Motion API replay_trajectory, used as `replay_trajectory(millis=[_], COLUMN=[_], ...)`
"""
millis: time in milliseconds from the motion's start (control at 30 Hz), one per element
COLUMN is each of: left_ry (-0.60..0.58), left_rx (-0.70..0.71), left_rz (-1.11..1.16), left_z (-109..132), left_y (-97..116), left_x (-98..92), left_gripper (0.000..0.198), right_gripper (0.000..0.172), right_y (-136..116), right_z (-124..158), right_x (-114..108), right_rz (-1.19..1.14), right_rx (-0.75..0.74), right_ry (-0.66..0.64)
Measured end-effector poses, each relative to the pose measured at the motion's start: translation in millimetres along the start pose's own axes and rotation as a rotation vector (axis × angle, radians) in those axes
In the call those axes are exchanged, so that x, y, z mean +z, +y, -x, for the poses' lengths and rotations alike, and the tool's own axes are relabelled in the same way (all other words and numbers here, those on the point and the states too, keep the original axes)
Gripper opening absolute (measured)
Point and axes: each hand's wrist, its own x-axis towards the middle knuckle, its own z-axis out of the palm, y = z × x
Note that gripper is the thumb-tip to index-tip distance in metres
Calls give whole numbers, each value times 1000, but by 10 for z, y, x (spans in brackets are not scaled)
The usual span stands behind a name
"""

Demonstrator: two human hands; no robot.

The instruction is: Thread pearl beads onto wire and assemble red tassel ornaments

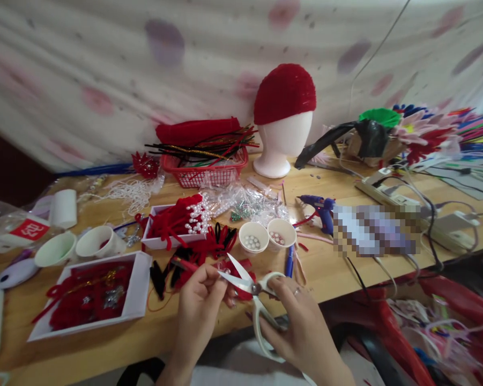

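Observation:
My right hand [295,321] holds a pair of white-handled scissors [260,311], fingers through the handle loops. The blades stand apart and point left toward my left hand [203,300]. Thumb and fingers of that hand are pinched together just beside the blade tips, around something small and partly hidden that I cannot make out. Bits of red fuzzy material [243,294] show behind the blades. Two paper cups with small round pieces, the left cup [254,250] and the right cup [287,244], stand just beyond my hands.
A white box with red pieces [142,284] lies at left, and a box with pearl-tipped red stems [155,244] behind it. Further back stand a red basket [205,176] and a foam head [283,140] in a red cap. A blue glue gun [324,210] and power strip [410,201] are right.

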Motion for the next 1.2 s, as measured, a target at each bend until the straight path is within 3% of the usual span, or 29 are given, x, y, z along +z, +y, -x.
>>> replay_trajectory(millis=[433, 700, 1067, 1200], left_ry=[-157, -102, -58, 16], left_rx=[16, 39, 24, 10], left_rz=[4, 56, 57, 103], left_z=[17, 120, 101, 92], left_y=[0, 57, -66, -71], left_x=[-11, -20, -251, -291], left_gripper=[20, 22, 25, 23], right_gripper=[16, 10, 14, 15], right_y=[72, 41, -10, -30], right_z=[10, -12, -107, -159], right_x=[33, 52, 130, 170], right_rz=[33, 53, 19, -3], right_rx=[-35, -22, -111, -132], right_ry=[23, -40, -102, -132])
